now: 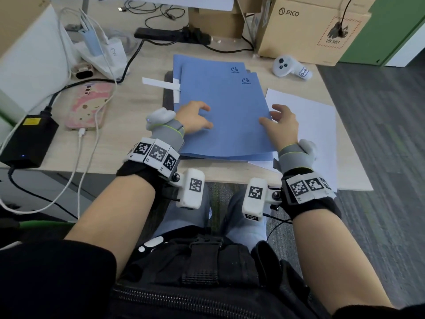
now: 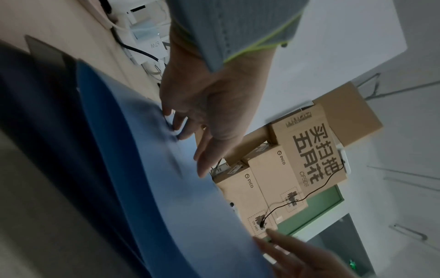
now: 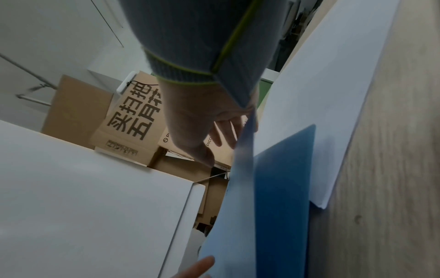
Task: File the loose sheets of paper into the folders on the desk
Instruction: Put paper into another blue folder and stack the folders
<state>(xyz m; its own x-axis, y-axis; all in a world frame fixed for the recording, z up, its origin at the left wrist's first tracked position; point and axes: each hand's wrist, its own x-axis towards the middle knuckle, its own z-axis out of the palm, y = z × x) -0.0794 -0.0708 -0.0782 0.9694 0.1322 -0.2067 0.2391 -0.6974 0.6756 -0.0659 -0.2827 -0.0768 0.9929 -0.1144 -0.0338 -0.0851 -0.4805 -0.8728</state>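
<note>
— Left hand (image 1: 195, 118)?
— Spread loosely on the cover of the top blue folder (image 1: 226, 120), fingertips (image 2: 177, 127) pressing near its left edge, nothing gripped.
— Right hand (image 1: 284, 127)?
— At the folder's right edge, thumb on top, fingers (image 3: 223, 135) behind the lifted cover (pinching it, judging by the right wrist view).
— Folders below?
— Two more blue folders (image 1: 207, 65) fanned out behind, stacked over a dark pad (image 1: 167, 97); white strip (image 1: 158, 84) jutting out leftward.
— Loose sheets?
— White sheets (image 1: 315, 125) flat on the table (image 1: 138, 104), just right of the folders, reaching the near right corner.
— Room around?
— Left side crowded: pink phone (image 1: 89, 107), black charger (image 1: 30, 139), cables. Far edge lined with cardboard boxes (image 1: 308, 28); white controller (image 1: 291, 66) near them.
</note>
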